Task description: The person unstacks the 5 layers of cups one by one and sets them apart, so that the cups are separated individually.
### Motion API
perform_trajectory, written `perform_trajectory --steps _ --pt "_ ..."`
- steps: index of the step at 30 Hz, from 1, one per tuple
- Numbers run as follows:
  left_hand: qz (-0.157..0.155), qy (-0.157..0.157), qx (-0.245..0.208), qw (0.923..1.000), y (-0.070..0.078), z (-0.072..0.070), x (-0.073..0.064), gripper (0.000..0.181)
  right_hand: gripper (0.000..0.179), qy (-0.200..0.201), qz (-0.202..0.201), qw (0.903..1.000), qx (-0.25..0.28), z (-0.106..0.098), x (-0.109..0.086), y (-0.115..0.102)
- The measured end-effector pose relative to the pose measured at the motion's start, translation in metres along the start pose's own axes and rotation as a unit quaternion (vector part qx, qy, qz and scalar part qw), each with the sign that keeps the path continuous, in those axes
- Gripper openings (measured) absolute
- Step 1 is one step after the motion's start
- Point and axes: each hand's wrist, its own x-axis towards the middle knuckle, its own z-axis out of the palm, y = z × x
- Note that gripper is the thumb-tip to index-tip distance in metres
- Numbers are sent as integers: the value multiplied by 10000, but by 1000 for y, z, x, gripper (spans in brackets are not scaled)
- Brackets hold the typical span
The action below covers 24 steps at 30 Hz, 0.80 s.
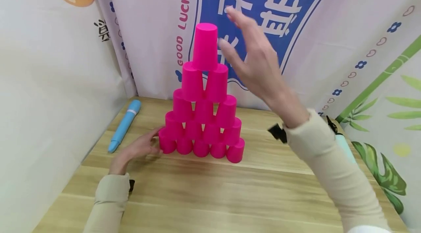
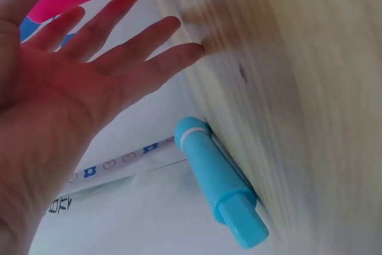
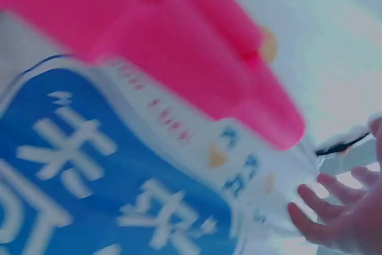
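Pink cups (image 1: 204,110), turned upside down, stand stacked as a pyramid on the wooden table, narrowing to a single top cup (image 1: 205,48). My left hand (image 1: 141,149) is beside the lower left corner of the stack, its fingertips right at the outer bottom cup (image 1: 167,141). In the left wrist view the fingers of that left hand (image 2: 77,82) are spread and straight. My right hand (image 1: 258,57) is raised to the right of the top cup, thumb and fingers apart with nothing between them. The right wrist view shows the right hand (image 3: 346,207) apart from the pink stack (image 3: 197,58).
A light blue marker-shaped tube (image 1: 124,126) lies at the table's left edge. Printed cloth (image 1: 158,43) hangs behind the stack, with more cloth at both sides. At the right edge a pale teal object (image 1: 345,148) is partly hidden by the right sleeve (image 1: 329,163).
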Motion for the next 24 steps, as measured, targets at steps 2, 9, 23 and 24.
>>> perform_trajectory --steps 2,9,23,24 --pt "-11 -22 -20 10000 -1 2 0 89 63 -592 373 9973 219 4 24 -11" --pt "-128 56 -396 9991 1 3 -2 88 83 -1650 1959 9582 1276 27 51 -14" --pt "-242 357 -109 9990 3 1 -3 77 82 -1364 2338 9432 1926 34 45 -3" --pt "-251 359 -96 9990 3 2 -4 77 82 -1378 2345 9435 1892 35 44 -3"
